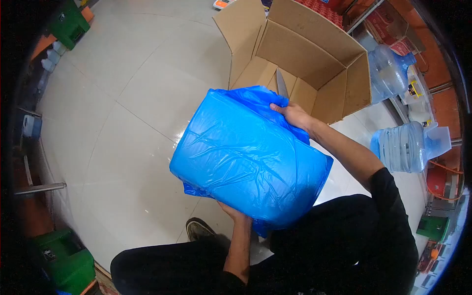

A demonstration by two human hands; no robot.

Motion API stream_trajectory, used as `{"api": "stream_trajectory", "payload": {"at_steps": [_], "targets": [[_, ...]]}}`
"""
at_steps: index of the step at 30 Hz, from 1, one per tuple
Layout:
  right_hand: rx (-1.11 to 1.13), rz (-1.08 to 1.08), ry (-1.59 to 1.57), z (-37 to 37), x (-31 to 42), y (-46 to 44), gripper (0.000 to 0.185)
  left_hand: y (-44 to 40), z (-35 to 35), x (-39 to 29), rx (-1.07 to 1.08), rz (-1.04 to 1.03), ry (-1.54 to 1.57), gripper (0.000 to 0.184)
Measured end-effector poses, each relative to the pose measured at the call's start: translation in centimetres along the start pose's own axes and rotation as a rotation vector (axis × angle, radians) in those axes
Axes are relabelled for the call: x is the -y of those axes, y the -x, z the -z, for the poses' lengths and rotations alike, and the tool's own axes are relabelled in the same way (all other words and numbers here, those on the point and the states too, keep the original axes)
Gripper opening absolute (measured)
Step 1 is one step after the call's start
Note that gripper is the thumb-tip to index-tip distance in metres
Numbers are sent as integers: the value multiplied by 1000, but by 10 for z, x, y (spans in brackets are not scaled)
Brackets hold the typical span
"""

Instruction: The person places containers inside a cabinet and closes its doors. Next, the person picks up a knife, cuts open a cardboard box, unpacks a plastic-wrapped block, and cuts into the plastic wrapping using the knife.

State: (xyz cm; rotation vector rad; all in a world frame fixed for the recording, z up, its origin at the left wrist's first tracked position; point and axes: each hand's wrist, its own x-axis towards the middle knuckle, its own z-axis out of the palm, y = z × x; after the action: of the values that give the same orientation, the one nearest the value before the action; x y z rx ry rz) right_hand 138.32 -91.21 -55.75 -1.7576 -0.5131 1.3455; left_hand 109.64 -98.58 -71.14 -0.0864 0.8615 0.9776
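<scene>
Right hand (297, 116) was closed around knife (281, 82), beside upper edge of blue bundle (246, 157). Left hand (235, 212) was at lower edge, fingers hidden, grip unclear. Bundle lay between 2 hands, long axis slanting upper left to lower right.

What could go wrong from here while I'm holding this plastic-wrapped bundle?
The knife blade right by your right hand could nick your fingers or tear the blue plastic-wrapped bundle. The bundle might also slip: its plastic looks slick, and your left hand reaches beneath its near side.
</scene>
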Motion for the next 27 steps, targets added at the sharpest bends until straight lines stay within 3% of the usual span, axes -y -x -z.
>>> {"api": "stream_trajectory", "payload": {"at_steps": [3, 6, 9, 10, 13, 16, 17, 18, 21, 23, 24, 27], "targets": [[51, -96, -47, -6, 11, 11, 68, -6, 8, 4, 9, 2, 39, 68], [251, -175, -331, 19, 16, 3, 82, -6, 22, 7, 45, 34, 96, 68], [176, -135, -166, 76, -41, -64, 93, -12, 23, 7, 68, 5, 73, 67], [240, -234, -46, 72, -46, -61, 108, -13, 23, 6, 66, -14, 49, 67], [-299, -355, 735, 67, -77, -85, 121, -8, 26, 5, 29, -18, 4, 58], [-447, -407, 663, 54, -86, -79, 131, -15, 45, 9, 62, 41, 0, 56], [-571, -494, 598, 42, -82, -78, 128, -17, 52, 11, 69, 58, -1, 56], [-515, -527, 632, 44, -86, -82, 126, -19, 54, 11, 72, 67, 0, 56], [-74, -567, 859, 66, -123, -125, 118, -20, 54, 13, 68, 92, -13, 56], [98, -537, 938, 77, -145, -139, 112, -21, 54, 14, 73, 107, -21, 56], [111, -532, 920, 79, -154, -139, 110, -22, 54, 13, 72, 110, -30, 56], [-181, -525, 693, 61, -157, -111, 104, -23, 56, 13, 71, 124, -42, 56]]}}
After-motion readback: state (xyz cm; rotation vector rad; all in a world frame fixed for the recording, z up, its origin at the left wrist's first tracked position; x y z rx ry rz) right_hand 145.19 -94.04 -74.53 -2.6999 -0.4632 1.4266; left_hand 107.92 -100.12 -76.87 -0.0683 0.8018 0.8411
